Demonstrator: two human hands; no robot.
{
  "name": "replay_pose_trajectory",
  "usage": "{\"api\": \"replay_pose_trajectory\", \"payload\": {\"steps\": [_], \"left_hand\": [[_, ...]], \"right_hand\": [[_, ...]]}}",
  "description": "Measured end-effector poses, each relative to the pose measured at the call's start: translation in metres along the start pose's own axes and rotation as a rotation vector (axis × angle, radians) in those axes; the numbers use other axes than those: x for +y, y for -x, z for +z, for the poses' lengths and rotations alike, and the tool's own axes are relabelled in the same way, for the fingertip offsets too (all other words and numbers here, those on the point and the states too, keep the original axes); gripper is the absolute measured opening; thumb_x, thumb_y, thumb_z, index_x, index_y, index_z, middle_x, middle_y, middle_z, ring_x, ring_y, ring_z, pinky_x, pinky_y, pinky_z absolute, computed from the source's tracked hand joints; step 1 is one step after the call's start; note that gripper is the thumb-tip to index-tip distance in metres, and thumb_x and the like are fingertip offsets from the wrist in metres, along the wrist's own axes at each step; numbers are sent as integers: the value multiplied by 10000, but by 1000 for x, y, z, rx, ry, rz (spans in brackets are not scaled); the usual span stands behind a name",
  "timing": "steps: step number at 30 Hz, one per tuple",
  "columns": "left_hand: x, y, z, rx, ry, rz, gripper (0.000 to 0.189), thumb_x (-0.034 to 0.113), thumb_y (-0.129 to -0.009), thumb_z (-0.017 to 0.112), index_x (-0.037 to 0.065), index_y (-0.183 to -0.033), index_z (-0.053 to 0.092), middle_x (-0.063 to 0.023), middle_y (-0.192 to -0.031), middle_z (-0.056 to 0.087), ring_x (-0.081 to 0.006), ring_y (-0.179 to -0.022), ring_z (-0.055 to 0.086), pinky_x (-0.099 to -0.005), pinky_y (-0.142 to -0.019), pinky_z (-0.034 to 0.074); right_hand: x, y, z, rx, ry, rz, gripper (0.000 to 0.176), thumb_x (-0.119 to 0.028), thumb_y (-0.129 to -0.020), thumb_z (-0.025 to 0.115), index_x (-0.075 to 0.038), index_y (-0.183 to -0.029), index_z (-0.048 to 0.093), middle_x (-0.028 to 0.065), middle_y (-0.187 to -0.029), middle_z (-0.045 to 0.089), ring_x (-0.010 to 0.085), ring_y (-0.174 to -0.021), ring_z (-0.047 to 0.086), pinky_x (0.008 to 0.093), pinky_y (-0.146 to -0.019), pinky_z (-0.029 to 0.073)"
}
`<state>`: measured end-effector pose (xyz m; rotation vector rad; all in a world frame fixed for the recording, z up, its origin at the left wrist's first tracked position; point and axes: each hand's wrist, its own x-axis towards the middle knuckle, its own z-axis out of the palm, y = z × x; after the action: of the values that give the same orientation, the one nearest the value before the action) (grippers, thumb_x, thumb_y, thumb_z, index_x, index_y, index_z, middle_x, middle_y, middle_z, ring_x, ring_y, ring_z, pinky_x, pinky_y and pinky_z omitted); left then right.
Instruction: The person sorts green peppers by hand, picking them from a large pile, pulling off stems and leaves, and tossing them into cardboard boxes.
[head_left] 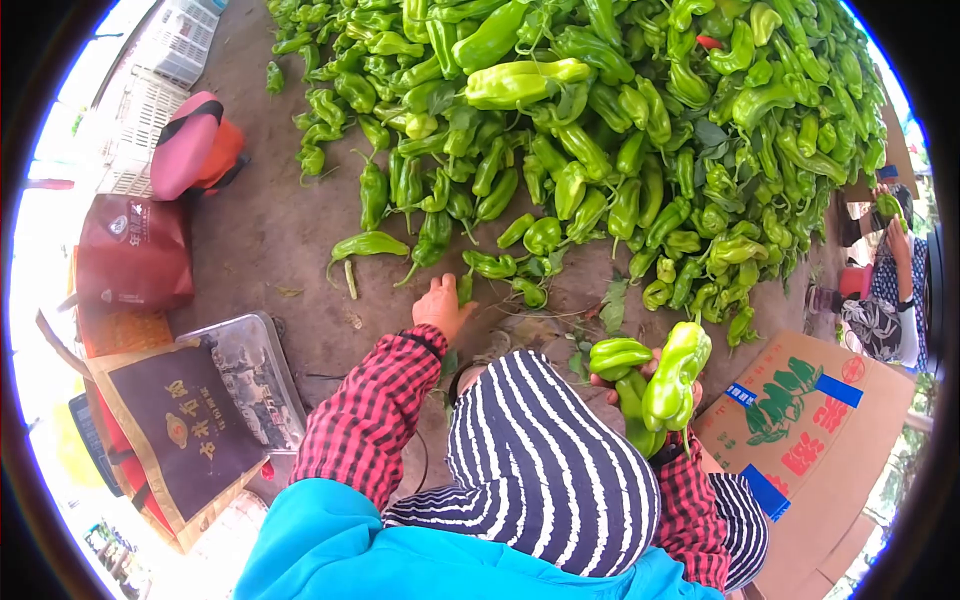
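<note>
A large heap of green peppers (600,130) spreads over the ground in front of me. At the heap's near edge my left hand (443,306) reaches down, its fingers closed around a small green pepper (465,288). Several green peppers are gathered in my right hand (652,372), beside my striped knee. The biggest of them, a pale green pepper (677,375), hides much of the palm. Just beyond my left hand lie a loose pepper (368,245) and another pepper (432,238).
To the right stands a printed cardboard box (800,425). On the left are a dark paper bag (190,425), a clear plastic tub (285,375), a maroon bag (135,250), a pink seat (187,145) and white crates (140,120). Another person's hand (898,240) shows at the far right.
</note>
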<state>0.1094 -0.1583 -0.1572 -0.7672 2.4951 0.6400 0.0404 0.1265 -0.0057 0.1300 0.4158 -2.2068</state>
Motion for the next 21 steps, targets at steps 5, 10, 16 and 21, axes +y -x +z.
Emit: {"api": "replay_pose_trajectory", "payload": {"steps": [5,10,16,21], "left_hand": [[-2,2,-5,-2,31,40,516,249,-653,694,61,-1045,416,-177,-1020,533,-340,-872,582,-410,-720,473],[-13,13,-21,283,544,5,653,236,-617,724,44,-1148,397,-180,-814,603,-373,-819,580,-421,-726,455],[-51,-14,-16,268,199,-146,581,273,-629,705,-16,-1086,493,-190,-782,600,-307,-721,596,-366,-668,471],[-57,7,-38,-34,1147,-195,240,160,-705,611,-6,-878,591,-33,-731,588,-149,-553,531,-309,-521,431]], "right_hand": [[-9,7,-7,25,83,29,588,-403,-649,640,-79,-1128,534,319,-1224,379,534,-1097,373,515,-833,434],[-8,0,-13,16,35,25,599,-394,-649,635,-86,-1152,528,297,-1217,410,526,-1101,381,514,-827,429],[-5,2,8,87,3,29,693,-365,-633,629,-46,-1220,445,310,-1197,413,517,-1089,401,498,-813,446],[-33,16,43,132,16,-99,756,-375,-673,618,60,-1237,365,308,-1224,381,504,-1083,413,478,-771,496]]}}
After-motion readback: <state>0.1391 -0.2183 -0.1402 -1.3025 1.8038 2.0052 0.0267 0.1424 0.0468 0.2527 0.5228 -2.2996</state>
